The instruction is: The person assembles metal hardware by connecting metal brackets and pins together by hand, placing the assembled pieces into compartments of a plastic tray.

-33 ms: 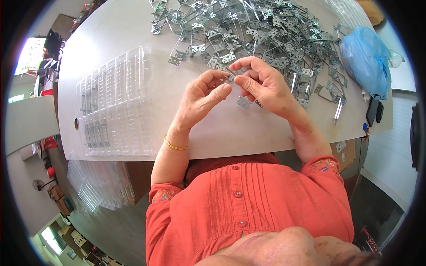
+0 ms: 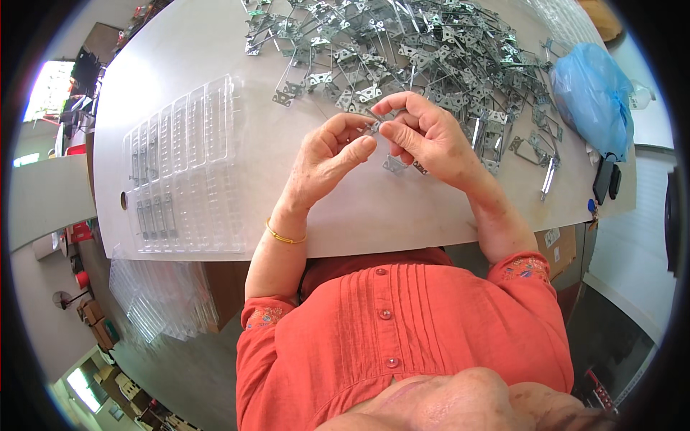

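In front of the pile, both my hands meet over a small metal bracket (image 2: 374,126). My left hand (image 2: 323,159) is closed, pinching the bracket's left side between thumb and fingers. My right hand (image 2: 433,149) is closed at its other side, thumb against it and index finger arched above; the fingers hide much of the piece. Two loose flat metal plates lie just below my right fingers, the nearer plate (image 2: 393,164) partly covered. Beyond my hands spreads a tangled pile of metal brackets with thin rods (image 2: 402,54).
A clear plastic tray (image 2: 208,165) with slots lies at the left, several metal pieces (image 2: 156,218) in it. Loose brackets (image 2: 532,149) lie at the right, near a blue plastic bag (image 2: 593,97) and a black object (image 2: 604,179). More clear trays (image 2: 162,298) are stacked below the table's left edge.
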A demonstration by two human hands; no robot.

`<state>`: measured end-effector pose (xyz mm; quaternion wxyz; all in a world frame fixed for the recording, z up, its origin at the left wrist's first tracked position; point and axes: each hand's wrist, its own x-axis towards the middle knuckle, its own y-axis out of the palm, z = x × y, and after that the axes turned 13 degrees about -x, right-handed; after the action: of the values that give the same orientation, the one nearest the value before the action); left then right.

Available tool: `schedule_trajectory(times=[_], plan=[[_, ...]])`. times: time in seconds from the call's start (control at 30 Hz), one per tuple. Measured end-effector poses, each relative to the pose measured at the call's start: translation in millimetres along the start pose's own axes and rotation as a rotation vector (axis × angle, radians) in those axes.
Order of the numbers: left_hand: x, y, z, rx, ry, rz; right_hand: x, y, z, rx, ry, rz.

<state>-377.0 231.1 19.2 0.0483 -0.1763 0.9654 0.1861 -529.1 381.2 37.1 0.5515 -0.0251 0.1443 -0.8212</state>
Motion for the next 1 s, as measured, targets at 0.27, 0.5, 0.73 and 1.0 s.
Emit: schedule_trajectory(times=[0.27,0.5,0.73,1.0], plan=[[4.5,0.2,9.9,0.032,0.059,0.005,6.6,4.7,-19.4,0.001,-0.06,-0.076],[4.4,1.2,13.4,0.323,0.105,0.164,6.8,7.9,-18.1,0.084,-0.174,-0.261],[4.9,-8.8,7.9,-0.399,0.055,0.108,5.0,-1.3,-2.8,0.083,-0.001,-0.183],[7.0,-12.7,12.0,-0.446,0.072,0.113,5.2,8.1,-17.1,-0.152,-0.08,-0.174]])
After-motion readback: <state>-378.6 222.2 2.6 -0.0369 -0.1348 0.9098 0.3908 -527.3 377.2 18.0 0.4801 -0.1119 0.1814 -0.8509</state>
